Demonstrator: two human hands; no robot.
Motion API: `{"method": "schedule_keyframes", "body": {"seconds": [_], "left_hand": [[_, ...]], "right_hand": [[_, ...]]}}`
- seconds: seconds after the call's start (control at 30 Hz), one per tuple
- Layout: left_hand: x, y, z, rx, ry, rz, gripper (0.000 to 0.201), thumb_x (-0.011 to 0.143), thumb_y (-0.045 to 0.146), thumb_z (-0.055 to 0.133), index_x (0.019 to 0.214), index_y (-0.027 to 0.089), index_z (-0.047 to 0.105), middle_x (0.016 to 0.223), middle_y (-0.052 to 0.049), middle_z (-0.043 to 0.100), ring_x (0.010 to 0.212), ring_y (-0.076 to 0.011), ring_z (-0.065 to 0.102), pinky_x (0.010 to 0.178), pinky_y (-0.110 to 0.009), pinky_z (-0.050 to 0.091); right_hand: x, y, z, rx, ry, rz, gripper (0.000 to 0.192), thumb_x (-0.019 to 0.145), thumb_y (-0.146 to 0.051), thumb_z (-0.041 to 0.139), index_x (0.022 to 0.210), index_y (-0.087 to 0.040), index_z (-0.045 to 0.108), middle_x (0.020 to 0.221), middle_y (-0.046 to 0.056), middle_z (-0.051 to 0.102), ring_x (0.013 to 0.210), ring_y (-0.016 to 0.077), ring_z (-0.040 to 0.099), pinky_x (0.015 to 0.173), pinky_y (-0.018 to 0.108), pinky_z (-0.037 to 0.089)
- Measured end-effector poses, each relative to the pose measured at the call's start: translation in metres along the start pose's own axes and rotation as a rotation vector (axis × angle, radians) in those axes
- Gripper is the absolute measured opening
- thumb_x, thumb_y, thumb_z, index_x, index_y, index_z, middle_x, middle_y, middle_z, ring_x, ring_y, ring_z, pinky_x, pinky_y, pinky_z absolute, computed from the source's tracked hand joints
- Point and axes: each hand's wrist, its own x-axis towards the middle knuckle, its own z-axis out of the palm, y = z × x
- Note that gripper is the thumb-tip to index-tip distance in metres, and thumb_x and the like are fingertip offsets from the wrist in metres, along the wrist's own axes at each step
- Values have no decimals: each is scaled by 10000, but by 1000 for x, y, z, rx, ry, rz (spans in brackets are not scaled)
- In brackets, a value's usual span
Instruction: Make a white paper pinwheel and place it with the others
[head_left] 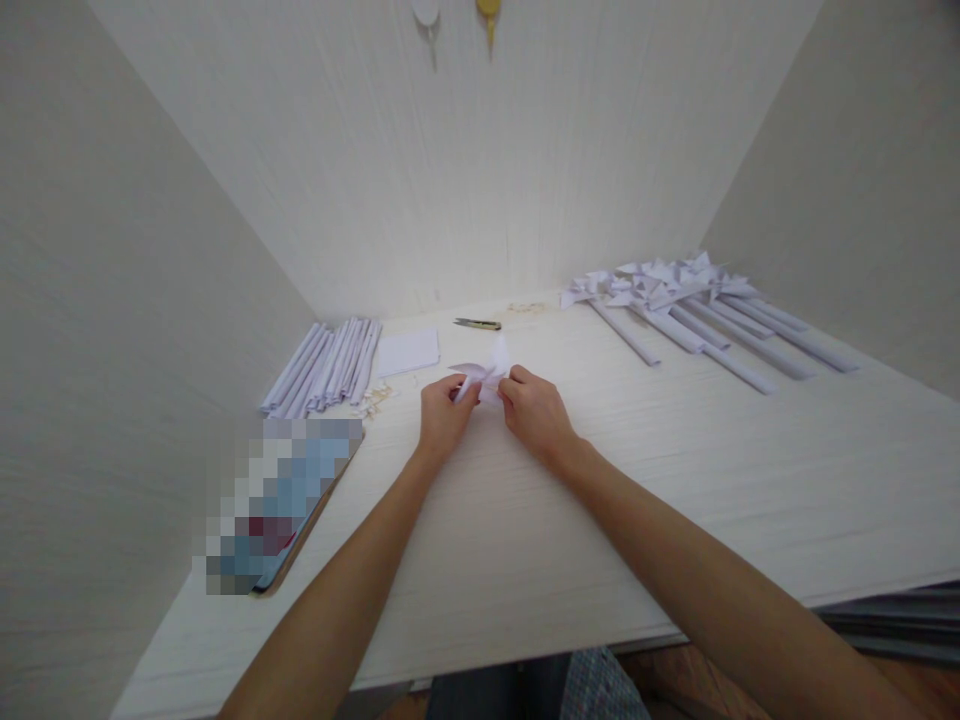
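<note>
White hook (427, 13) beside yellow hook (488, 8)

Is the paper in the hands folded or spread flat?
Folded: the white paper has pointed blades curving out at different angles, with the left hand and right hand pinching it at opposite sides.

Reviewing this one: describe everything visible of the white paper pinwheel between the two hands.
The paper pinwheel is white and looks like thin folded paper. One pointed blade stands out at the top, another reaches left. It is held near the middle of the pale table, pinched at its left by the left hand and at its right by the right hand. The hands cover parts of it, so its blade count is unclear.
</note>
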Motion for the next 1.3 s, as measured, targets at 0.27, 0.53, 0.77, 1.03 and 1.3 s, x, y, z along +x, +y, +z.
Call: {"method": "schedule_keyframes", "body": {"seconds": [0.27, 0.53, 0.77, 1.03, 1.3], "left_hand": [[0, 9, -2, -164, 17, -68, 168, 615, 243, 568, 484, 147, 525, 464, 55, 470, 465, -76, 473, 493, -193, 443], [-1, 10, -3, -220, 13, -118, 167, 586, 237, 588, 461, 147, 521, 466, 55, 470, 489, -79, 484, 513, -204, 468], [1, 4, -1, -278, 0, -134, 112, 583, 241, 594, 552, 133, 597, 523, 38, 539, 510, -82, 505, 530, -211, 478], [1, 5, -1, -306, 8, -164, 109, 577, 236, 605, 547, 130, 597, 521, 39, 541, 506, -76, 498, 525, -205, 479], [0, 3, -1, -373, 16, -204, 143, 566, 271, 627, 550, 134, 593, 510, 40, 529, 495, -68, 482, 535, -214, 484]], "right_hand": [[-1, -1, -1, 19, -12, 11, 231, 803, -106, 399, 720, -132, 612, 750, 74, 572, 620, 136, 494, 558, 249, 315], [-1, -1, -1, 31, 33, -14, 225, 789, -94, 409, 696, -136, 609, 724, 66, 557, 591, 129, 465, 543, 245, 307], [-1, -1, -1, 36, 50, -33, 224, 790, -96, 411, 685, -140, 604, 715, 61, 546, 587, 124, 453, 542, 240, 303], [-1, -1, -1, 32, 51, -48, 214, 782, -83, 412, 697, -140, 600, 723, 58, 544, 587, 122, 450, 544, 238, 303], [-1, -1, -1, 38, 52, -49, 222, 780, -78, 407, 691, -146, 599, 722, 55, 543, 586, 124, 445, 543, 240, 298]]}}
